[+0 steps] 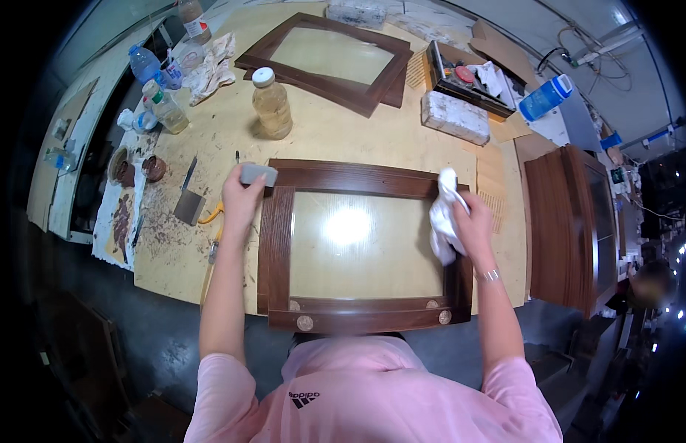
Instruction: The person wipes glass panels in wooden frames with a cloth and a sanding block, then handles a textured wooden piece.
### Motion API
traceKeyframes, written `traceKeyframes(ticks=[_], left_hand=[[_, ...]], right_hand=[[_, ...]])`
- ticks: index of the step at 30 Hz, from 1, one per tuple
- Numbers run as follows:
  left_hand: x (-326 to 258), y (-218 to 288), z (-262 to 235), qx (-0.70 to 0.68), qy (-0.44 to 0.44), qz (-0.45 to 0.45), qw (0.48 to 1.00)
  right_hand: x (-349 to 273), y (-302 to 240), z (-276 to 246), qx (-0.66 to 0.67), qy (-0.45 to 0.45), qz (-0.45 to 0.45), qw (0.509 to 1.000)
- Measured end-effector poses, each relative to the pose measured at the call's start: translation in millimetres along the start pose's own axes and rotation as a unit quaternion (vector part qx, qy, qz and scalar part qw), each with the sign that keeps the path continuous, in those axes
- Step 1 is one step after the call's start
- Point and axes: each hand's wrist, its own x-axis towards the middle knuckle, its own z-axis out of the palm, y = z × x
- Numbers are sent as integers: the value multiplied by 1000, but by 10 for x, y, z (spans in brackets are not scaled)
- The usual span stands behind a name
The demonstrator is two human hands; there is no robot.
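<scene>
A dark brown wooden door frame (361, 179) with a pale glossy panel lies flat on the workbench in front of me. My left hand (243, 196) grips a small grey sanding block (259, 174) pressed at the frame's upper left corner. My right hand (472, 221) holds a crumpled white rag (444, 216) against the frame's right rail. Three round wooden discs (305, 323) sit along the frame's bottom rail.
A second dark frame (324, 81) lies at the back of the bench. A plastic bottle of yellowish liquid (272, 105) stands between the frames. Bottles and cups crowd the left edge. A metal scraper (188, 203) lies left. Stacked brown doors (571, 221) stand right.
</scene>
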Motion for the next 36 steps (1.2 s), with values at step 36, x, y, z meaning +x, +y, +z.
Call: traceKeyframes(ticks=[36], left_hand=[[356,-978,-1713,68,234,-125,962]], right_hand=[[346,-165,1030,-356,-90,-91,926]])
